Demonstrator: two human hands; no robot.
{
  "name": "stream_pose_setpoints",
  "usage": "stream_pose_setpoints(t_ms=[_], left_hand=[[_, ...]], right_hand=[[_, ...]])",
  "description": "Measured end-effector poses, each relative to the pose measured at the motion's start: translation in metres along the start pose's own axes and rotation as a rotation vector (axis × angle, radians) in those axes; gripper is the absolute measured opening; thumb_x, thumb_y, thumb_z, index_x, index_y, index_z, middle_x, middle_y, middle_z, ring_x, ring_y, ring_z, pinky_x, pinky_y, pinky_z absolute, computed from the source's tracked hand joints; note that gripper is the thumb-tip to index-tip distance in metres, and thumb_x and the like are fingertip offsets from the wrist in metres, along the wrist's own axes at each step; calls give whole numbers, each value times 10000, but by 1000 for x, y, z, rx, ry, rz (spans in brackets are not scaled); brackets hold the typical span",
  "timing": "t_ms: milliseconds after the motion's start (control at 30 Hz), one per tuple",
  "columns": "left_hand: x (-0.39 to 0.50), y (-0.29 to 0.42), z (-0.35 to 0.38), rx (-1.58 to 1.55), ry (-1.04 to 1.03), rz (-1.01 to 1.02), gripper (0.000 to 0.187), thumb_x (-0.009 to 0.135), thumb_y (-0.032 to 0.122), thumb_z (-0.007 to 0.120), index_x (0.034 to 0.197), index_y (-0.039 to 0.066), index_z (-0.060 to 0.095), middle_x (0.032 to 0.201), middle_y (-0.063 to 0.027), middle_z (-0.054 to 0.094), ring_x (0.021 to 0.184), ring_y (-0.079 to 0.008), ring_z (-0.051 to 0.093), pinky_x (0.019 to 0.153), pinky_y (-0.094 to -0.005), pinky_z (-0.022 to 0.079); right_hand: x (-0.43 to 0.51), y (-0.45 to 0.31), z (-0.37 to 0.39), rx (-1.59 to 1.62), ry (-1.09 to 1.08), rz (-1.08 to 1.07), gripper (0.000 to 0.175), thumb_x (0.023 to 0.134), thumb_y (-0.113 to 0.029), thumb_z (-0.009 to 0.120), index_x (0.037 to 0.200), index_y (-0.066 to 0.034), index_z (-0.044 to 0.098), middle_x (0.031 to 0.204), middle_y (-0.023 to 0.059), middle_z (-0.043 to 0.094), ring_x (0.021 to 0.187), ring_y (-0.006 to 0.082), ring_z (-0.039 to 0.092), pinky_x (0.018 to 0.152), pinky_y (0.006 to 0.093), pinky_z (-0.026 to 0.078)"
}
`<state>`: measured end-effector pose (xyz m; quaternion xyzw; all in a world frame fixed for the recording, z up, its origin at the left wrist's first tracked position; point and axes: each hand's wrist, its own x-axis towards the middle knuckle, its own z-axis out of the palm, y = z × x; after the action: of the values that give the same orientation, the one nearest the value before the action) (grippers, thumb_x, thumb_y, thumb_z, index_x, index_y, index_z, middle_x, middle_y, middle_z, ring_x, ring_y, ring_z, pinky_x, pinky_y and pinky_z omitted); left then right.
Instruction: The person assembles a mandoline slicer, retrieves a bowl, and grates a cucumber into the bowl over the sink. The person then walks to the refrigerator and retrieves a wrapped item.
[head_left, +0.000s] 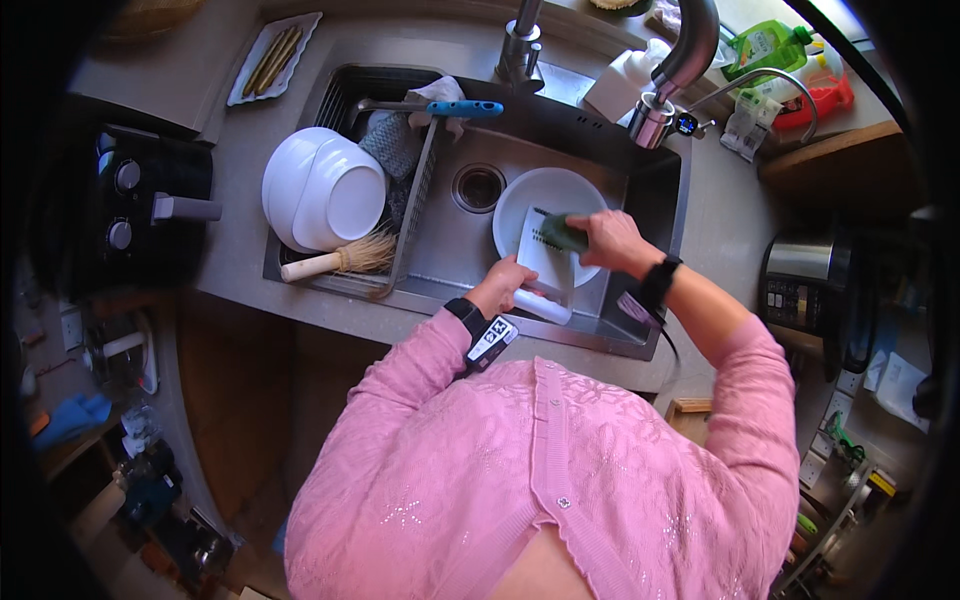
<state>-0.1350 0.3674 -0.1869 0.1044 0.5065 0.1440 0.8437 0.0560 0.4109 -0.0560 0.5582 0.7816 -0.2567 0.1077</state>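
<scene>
My right hand (616, 241) presses a dark green vegetable (562, 232), perhaps a cucumber, against the slotted face of a white handheld grater (546, 268). Around the grater's lower left edge, close to its thick white handle (541, 306), my left hand (501, 286) is closed. The grater leans over a round white bowl (540, 185), its upper end inside the rim. That bowl stands in the right part of a stainless steel sink (442, 259). What lies in the bowl under the grater is mostly hidden.
Left in the sink, a drain basket (416, 214) holds stacked white bowls (322, 187), a straw brush (367, 251), a grey cloth (391, 146) and a blue-handled utensil (465, 109). The faucet (651, 120) overhangs the back right. Bottles (765, 49) stand behind; an air fryer (150, 202) sits left.
</scene>
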Motion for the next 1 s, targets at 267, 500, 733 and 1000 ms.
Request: stream_pose_setpoints(t_ms=[267, 500, 733, 1000], left_hand=[[-3, 3, 1, 67, -10, 41, 389, 840, -32, 491, 1220, 20, 424, 1077, -180, 562, 814, -335, 633, 674, -382, 569], [-6, 5, 3, 51, 29, 9, 363, 851, -14, 488, 1209, 10, 430, 1065, -168, 570, 832, -311, 630, 671, -370, 570], [-11, 1, 3, -17, 55, -22, 381, 833, -21, 511, 1204, 16, 432, 1081, -178, 559, 811, -334, 634, 674, -405, 566], [-7, 2, 1, 14, 12, -2, 386, 844, -12, 506, 1220, 33, 426, 1079, -181, 561, 824, -331, 633, 692, -396, 562]], right_hand=[[-6, 0, -3, -29, -120, 16, 597, 524, -175, 699, 1116, -142, 633, 834, 155, 655, 758, 317, 628, 686, 370, 506], [-4, 1, -3, -26, -86, 91, 609, 531, -209, 717, 1131, -158, 629, 865, 145, 663, 816, 314, 630, 740, 367, 508], [0, -3, 6, 46, 116, 77, 557, 547, -180, 710, 1098, -143, 637, 857, 150, 659, 816, 318, 628, 706, 391, 506], [-5, -3, 11, 1, 79, 58, 538, 564, -178, 709, 1094, -131, 629, 871, 151, 660, 820, 316, 630, 698, 398, 504]])
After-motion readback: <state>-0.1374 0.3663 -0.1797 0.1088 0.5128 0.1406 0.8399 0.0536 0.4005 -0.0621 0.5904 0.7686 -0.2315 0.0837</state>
